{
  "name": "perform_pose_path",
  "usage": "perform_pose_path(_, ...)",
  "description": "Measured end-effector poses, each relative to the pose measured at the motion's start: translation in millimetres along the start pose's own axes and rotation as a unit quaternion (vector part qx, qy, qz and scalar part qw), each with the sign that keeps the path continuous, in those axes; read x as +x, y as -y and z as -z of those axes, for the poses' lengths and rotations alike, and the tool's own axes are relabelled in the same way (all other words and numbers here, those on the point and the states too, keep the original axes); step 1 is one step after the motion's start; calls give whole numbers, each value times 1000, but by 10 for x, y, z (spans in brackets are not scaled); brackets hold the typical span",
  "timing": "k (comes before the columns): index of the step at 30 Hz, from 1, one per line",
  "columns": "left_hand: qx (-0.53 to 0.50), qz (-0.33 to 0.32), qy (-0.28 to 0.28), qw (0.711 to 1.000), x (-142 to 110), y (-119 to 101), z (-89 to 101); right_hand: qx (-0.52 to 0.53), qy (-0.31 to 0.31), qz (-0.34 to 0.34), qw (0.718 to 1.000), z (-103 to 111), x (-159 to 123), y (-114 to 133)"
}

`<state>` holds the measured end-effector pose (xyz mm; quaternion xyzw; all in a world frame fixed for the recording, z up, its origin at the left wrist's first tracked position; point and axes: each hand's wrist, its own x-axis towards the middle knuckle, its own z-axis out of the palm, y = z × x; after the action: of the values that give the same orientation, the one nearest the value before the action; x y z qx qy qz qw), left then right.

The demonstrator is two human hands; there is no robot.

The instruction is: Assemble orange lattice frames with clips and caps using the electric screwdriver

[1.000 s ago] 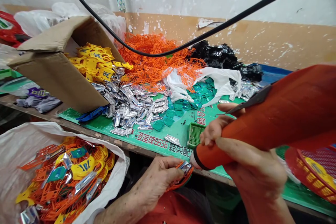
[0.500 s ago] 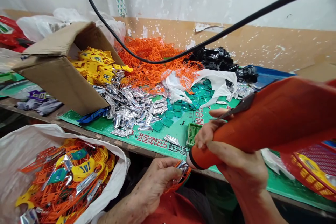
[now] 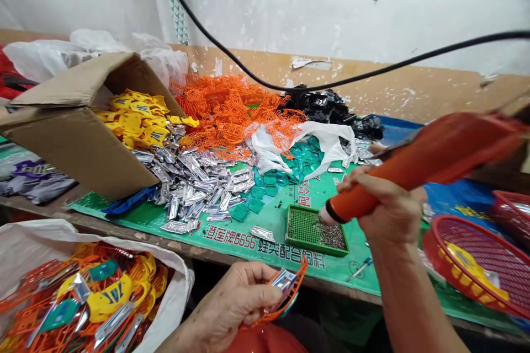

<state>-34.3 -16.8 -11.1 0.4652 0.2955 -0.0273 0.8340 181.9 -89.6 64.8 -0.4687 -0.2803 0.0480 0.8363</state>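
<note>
My left hand (image 3: 238, 298) pinches an orange plastic frame (image 3: 298, 281) with a shiny silver piece (image 3: 284, 279) set against it, in front of the table edge. My right hand (image 3: 389, 204) is wrapped round an orange electric screwdriver (image 3: 418, 154), slanted with its body up to the right. Its pale tip (image 3: 325, 217) points down over a green screw tray (image 3: 317, 249) dotted with holes. Small dark screws (image 3: 333, 237) lie heaped in the tray's right part. Whether a screw sits on the tip, I cannot tell.
Silver pieces (image 3: 194, 182), teal pieces (image 3: 306, 157), orange frames (image 3: 232, 110) and black parts (image 3: 318, 105) are piled behind. A cardboard box (image 3: 78, 143) holds yellow parts. An open white sack (image 3: 182, 287) stands left, a red basket (image 3: 434, 242) right. A black cable (image 3: 232, 63) hangs across.
The screwdriver has moved off the frame in my left hand to the green tray, whose screws now show. My left hand still holds the frame, slightly lower. The view has shifted.
</note>
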Motion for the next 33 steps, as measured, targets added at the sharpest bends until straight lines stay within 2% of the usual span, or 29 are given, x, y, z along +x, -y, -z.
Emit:
perform_pose_path(4, 41, -58, 18, 997, 22, -34, 42, -19, -27, -12, 999, 19, 142, -371)
perform_pose_path(8, 136, -189, 35, 972, -51, -137, 76, -36, -28, -13, 999, 23, 165, -629)
perform_pose_path(10, 136, -230, 42, 963, -76, -165, 90, -40, -30, -12, 999, 18, 177, -707)
perform_pose_path(13, 75, -224, 38, 971, -33, -140, 118, -46, -32, -10, 998, 3, 202, -782)
perform_pose_path(18, -58, -168, -32, 984, 140, -32, 153, -63, -35, -7, 997, -36, 213, -831)
perform_pose_path(21, -82, -136, -64, 985, 167, -25, 148, -71, -36, -7, 997, -48, 206, -832)
perform_pose_path(24, -58, -124, -100, 985, 136, -49, 144, -75, -34, -10, 997, -47, 204, -833)
perform_pose_path(27, 1, -122, -107, 987, 75, -89, 144, -72, -33, -9, 997, -44, 207, -837)
perform_pose_path(30, 101, -136, -100, 981, 9, -148, 134, -70, -28, -7, 997, -45, 209, -839)
perform_pose_path(33, 219, -161, -83, 959, -35, -206, 116, -71, -24, -9, 997, -47, 209, -840)
